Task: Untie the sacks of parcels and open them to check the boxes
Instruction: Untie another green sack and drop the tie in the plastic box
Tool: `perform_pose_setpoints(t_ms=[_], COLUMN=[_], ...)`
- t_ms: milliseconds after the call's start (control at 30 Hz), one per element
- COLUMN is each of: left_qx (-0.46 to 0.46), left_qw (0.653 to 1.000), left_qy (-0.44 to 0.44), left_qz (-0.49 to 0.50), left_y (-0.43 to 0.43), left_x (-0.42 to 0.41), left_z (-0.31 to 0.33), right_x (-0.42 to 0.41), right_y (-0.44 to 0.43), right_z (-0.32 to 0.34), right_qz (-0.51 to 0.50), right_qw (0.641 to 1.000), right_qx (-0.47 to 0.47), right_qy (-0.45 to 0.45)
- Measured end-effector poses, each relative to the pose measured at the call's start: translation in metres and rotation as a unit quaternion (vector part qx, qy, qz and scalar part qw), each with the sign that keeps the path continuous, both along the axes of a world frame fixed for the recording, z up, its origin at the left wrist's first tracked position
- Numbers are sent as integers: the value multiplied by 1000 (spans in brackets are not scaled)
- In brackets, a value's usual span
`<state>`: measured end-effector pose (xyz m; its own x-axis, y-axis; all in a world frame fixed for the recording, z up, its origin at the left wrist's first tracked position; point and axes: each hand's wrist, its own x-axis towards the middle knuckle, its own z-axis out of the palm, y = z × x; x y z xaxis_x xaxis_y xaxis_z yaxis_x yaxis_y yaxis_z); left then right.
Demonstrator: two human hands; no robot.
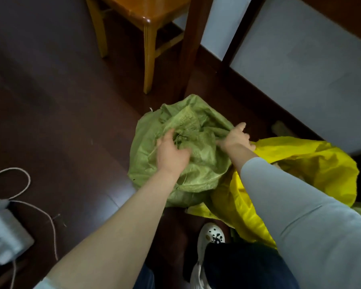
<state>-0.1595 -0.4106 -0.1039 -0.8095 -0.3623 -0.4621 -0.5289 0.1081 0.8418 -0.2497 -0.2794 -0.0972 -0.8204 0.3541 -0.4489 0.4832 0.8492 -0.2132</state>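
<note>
On the dark floor (71, 101), the yellow sack (313, 163) lay at four o'clock of the green sack (204, 170), its mouth gaping, so we judged it already opened. The green sack sat mid-view, crumpled mouth upward. Our left hand (171, 152) clutched bunched fabric at its nine o'clock; our right hand (236, 138) pinched the rim at three o'clock. A loose cord (27, 180) lay at eight o'clock. No boxes showed; spreading and checking remained.

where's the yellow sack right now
In the head view, the yellow sack lies on the floor at lower right, pressed against the right side of the green sack, under the right sleeve and beyond the white shoe.
</note>
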Motion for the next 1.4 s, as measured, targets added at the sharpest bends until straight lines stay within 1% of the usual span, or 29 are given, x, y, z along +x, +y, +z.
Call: perform_pose_setpoints(t_ms=[33, 67, 133, 167, 200, 267, 333, 367, 400, 467, 567, 600, 667, 700, 733, 767, 800, 833, 867, 900, 933, 1000, 1033, 1100, 1133, 1200, 1267, 1333, 1400], left_qx=[22, 13, -67, -100, -108, -65, -23, -19, -31, -92, -135, -126, -93, -75, -50, -42, -56, -112, -202, -276, -307, -257, -225, -208, -215, -227, -231, -229, -222], left_qw=[999, 993, 965, 959, 968, 993, 990, 988, 991, 993, 931, 908, 866, 863, 893, 942, 983, 991, 973, 953, 945, 939, 924, 870, 843, 811, 792, 764, 733], left_qy=[2, -6, -32, -23, 14, 84, 71, 52, 46, 63, 48, 23, -76, -114, -110, -69, -9, 63, 113, 124, 101, -14, -86, -188, -207, -198, -182, -188, -209], left_qz=[-46, -116, -252, -263, -228, -48, 120, 146, 124, -49, -336, -399, -485, -486, -434, -326, -175, -37, 25, 10, -61, -228, -299, -406, -448, -501, -535, -572, -608], left_y=[3, 8, 15, 15, 13, 5, -4, -7, -9, -9, 4, 5, 3, -2, -7, -11, -16, -20, -24, -26, -27, -25, -24, -21, -20, -17, -16, -14, -6], left_x=[-1, -2, -5, -9, -14, -23, -31, -32, -33, -29, -16, -13, -13, -13, -14, -15, -16, -17, -19, -20, -20, -19, -17, -11, -8, -5, -6, -9, -8], left_z=[-1, -1, -6, -12, -18, -25, -23, -19, -14, -4, 2, 4, 15, 23, 30, 39, 45, 48, 48, 45, 39, 23, 14, 1, -3, -6, -7, -2, 6], right_x=[-2, -3, 3, 8, 11, 18, 17, 15, 13, 9, 6, 7, 11, 14, 17, 22, 26, 31, 35, 39, 42, 48, 49, 53, 54, 52, 48, 47, 53], right_y=[-4, -7, -19, -25, -29, -30, -24, -20, -17, -14, -11, -11, -11, -11, -10, -7, -5, -3, -2, -1, -1, 0, 3, 10, 12, 13, 9, 2, -3], right_z=[-4, -8, -9, -4, 0, 13, 20, 21, 21, 18, 12, 10, 2, -1, -2, -2, 0, 2, 6, 9, 11, 17, 17, 20, 22, 15, 2, -9, -14], right_qz=[6, 12, -7, -17, -18, -19, -44, -64, -83, -107, -64, -16, 107, 151, 173, 178, 177, 176, 184, 205, 237, 299, 303, 261, 210, 74, -19, -6, 38], right_qw=[999, 994, 964, 939, 911, 869, 846, 844, 850, 863, 860, 874, 907, 919, 925, 927, 927, 926, 924, 919, 914, 897, 887, 868, 868, 900, 940, 960, 966], right_qx=[-44, -105, -260, -339, -409, -495, -530, -531, -518, -491, -503, -484, -406, -363, -336, -327, -330, -333, -335, -334, -324, -293, -294, -337, -372, -399, -339, -279, -240], right_qy=[6, 30, 62, 56, 45, 16, 18, 29, 41, 57, 50, 40, 29, 38, 48, 46, 32, 10, -13, -34, -61, -140, -189, -257, -252, -156, -42, -21, -85])
